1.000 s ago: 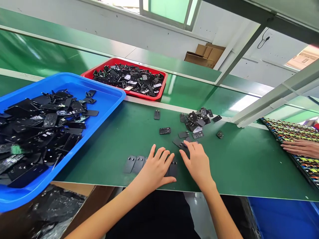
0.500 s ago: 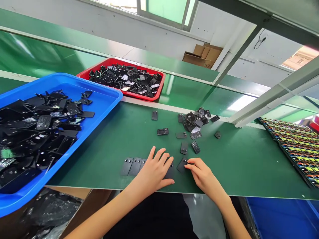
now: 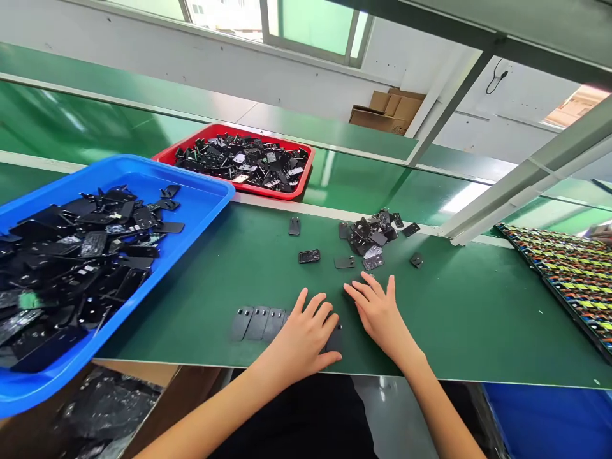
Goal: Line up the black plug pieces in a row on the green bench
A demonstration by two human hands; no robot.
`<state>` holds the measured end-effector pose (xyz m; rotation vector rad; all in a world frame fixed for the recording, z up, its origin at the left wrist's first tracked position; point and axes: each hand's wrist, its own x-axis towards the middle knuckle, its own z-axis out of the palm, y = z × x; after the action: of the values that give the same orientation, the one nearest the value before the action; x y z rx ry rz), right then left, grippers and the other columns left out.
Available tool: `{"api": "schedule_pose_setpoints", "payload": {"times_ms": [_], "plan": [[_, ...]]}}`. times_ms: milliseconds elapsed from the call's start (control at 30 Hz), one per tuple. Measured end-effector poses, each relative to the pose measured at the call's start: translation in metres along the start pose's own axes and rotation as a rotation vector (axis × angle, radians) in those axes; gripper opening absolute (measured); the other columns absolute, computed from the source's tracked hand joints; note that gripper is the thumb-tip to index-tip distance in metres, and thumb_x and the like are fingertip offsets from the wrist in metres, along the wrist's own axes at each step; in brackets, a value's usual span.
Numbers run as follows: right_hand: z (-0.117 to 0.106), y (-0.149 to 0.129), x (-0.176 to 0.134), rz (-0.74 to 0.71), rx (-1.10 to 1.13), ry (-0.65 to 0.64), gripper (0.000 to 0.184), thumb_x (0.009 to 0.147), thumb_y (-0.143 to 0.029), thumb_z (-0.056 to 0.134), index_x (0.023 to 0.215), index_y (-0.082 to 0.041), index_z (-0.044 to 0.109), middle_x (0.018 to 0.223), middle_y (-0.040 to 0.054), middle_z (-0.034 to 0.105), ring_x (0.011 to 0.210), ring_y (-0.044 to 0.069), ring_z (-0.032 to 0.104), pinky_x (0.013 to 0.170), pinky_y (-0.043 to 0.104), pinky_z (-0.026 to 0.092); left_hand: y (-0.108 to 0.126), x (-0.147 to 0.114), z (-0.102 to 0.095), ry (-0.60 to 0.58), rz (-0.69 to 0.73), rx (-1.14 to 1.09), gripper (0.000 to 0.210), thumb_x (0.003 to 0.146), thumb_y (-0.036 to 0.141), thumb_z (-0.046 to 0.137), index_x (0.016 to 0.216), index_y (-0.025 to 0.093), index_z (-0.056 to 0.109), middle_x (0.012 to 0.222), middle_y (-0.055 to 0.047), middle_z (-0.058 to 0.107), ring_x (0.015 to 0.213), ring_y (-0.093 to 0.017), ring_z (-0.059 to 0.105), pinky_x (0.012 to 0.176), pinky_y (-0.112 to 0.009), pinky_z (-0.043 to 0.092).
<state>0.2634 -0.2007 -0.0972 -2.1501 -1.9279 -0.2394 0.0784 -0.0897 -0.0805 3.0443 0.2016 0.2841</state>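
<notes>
left hand spread flat over a row of black two-pronged plates; right hand splayed below the loose pile, contact beneath hidden. likely lining plates up; adding another calls for a fingertip pinch. blue tray leftward.

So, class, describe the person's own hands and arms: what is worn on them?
The left hand and right hand are bare, five-fingered, with no gloves or rings visible. The left forearm and right forearm show no sleeves, watch, cables or markings. Black clothing shows between them.
</notes>
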Motion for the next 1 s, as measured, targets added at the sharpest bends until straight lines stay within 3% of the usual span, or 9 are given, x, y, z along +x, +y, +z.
{"api": "schedule_pose_setpoints", "payload": {"times_ms": [167,267,467,533,633,700,767,867,1000], "plan": [[0.003,-0.012,-0.025,-0.03,0.06,0.116,0.04,0.097,-0.009,0.036,0.133,-0.015,0.049,0.096,0.0091,0.061,0.109,0.023,0.058,0.105,0.06,0.039,0.003,0.002,-0.002,-0.001,-0.012,-0.011,0.051,0.082,0.059,0.058,0.111,0.016,0.057,0.111,-0.009,0.058,0.124,-0.031,0.045,0.11,-0.057,0.031],[0.004,-0.027,-0.04,0.018,0.15,0.152,0.038,0.098,-0.015,0.04,0.135,-0.018,0.048,0.089,0.0052,0.058,0.09,0.018,0.06,0.104,0.056,0.043,0.004,0.002,-0.001,0.003,-0.031,-0.025,0.052,0.081,0.058,0.06,0.113,0.016,0.057,0.112,-0.009,0.058,0.124,-0.031,0.045,0.11,-0.058,0.03],[-0.004,-0.053,-0.055,0.198,0.43,0.192,0.039,0.098,-0.028,0.045,0.137,-0.023,0.042,0.107,0.0082,0.058,0.097,0.02,0.059,0.086,0.037,0.055,0.005,0.002,0.0,0.017,-0.052,-0.038,0.048,0.085,0.056,0.056,0.113,0.016,0.057,0.112,-0.009,0.059,0.125,-0.032,0.044,0.11,-0.059,0.029],[-0.01,-0.044,-0.049,0.273,0.469,0.249,0.036,0.099,-0.031,0.044,0.134,-0.023,0.043,0.105,0.0069,0.059,0.09,0.018,0.059,0.079,0.032,0.054,0.007,0.003,-0.001,0.021,-0.056,-0.027,0.057,0.083,0.059,0.056,0.12,0.015,0.053,0.114,-0.01,0.058,0.125,-0.032,0.044,0.11,-0.06,0.028],[-0.012,-0.014,-0.03,0.401,0.294,0.312,0.038,0.099,-0.042,0.042,0.129,-0.019,0.048,0.104,0.0086,0.06,0.087,0.02,0.058,0.078,0.035,0.052,0.012,0.008,-0.003,0.028,-0.036,0.005,0.066,0.083,0.063,0.055,0.127,0.014,0.05,0.116,-0.011,0.057,0.125,-0.033,0.043,0.11,-0.061,0.027],[-0.009,0.004,-0.016,0.426,0.137,0.26,0.046,0.099,-0.051,0.035,0.12,-0.015,0.054,0.104,0.0124,0.06,0.091,0.024,0.057,0.077,0.038,0.05,0.016,0.011,-0.003,0.022,-0.017,0.031,0.062,0.083,0.061,0.056,0.123,0.014,0.052,0.115,-0.011,0.057,0.125,-0.032,0.043,0.11,-0.06,0.027],[-0.005,0.015,-0.008,0.42,0.055,0.199,0.052,0.1,-0.053,0.025,0.1,-0.015,0.06,0.092,0.0121,0.06,0.082,0.024,0.056,0.07,0.037,0.047,0.018,0.013,-0.001,0.014,-0.008,0.046,0.055,0.084,0.058,0.057,0.118,0.015,0.055,0.112,-0.011,0.057,0.125,-0.032,0.044,0.11,-0.06,0.028],[-0.003,0.012,-0.012,0.415,0.046,0.174,0.055,0.102,-0.049,0.016,0.071,-0.02,0.052,0.07,0.0047,0.053,0.062,0.018,0.049,0.058,0.031,0.04,0.016,0.014,0.002,0.017,-0.01,0.037,0.05,0.085,0.056,0.057,0.115,0.016,0.056,0.111,-0.01,0.057,0.125,-0.031,0.044,0.11,-0.059,0.028],[-0.008,-0.014,-0.034,0.377,0.021,0.139,0.054,0.103,-0.046,0.017,0.063,-0.022,0.044,0.062,0.0015,0.048,0.056,0.016,0.045,0.056,0.03,0.033,0.012,0.014,0.004,0.016,-0.035,-0.006,0.052,0.083,0.057,0.059,0.114,0.016,0.055,0.111,-0.01,0.057,0.124,-0.031,0.044,0.11,-0.06,0.028]]}}
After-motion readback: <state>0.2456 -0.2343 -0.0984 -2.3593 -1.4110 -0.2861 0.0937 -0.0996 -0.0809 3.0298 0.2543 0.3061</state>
